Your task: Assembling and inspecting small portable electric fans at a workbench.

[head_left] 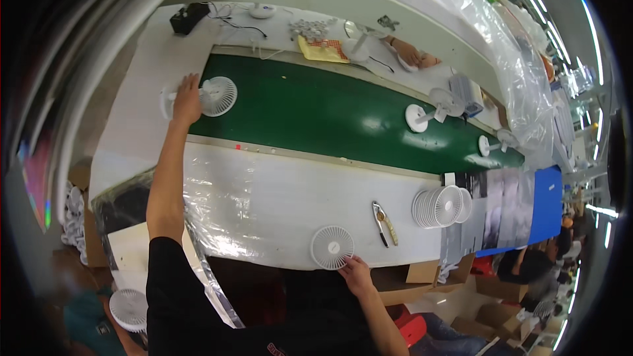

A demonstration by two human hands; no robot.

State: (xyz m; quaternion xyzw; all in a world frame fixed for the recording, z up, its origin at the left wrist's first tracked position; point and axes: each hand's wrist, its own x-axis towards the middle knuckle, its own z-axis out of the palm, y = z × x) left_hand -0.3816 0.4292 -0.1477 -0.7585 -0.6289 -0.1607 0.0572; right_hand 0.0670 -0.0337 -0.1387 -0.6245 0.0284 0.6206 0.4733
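Observation:
At the left end of the green belt, my left hand (187, 100) is closed round the stem of a small white fan (217, 96). The fan's round caged head points right over the belt, and its base shows partly on the left, beyond my wrist. By the near edge of the white table, my right hand (357, 275) grips the lower rim of a round white fan grille (332, 237). To the right of this grille lie pliers (382, 224) with one dark and one yellowish handle. A stack of white fan grilles (436, 208) stands farther right.
The green conveyor belt (310, 112) runs across the table, carrying two more white fans (417, 118) at right. Across it, another person's hands (407, 53) work beside a yellow tray (323, 51) of small parts. Cardboard boxes (422, 272) stand below the near edge.

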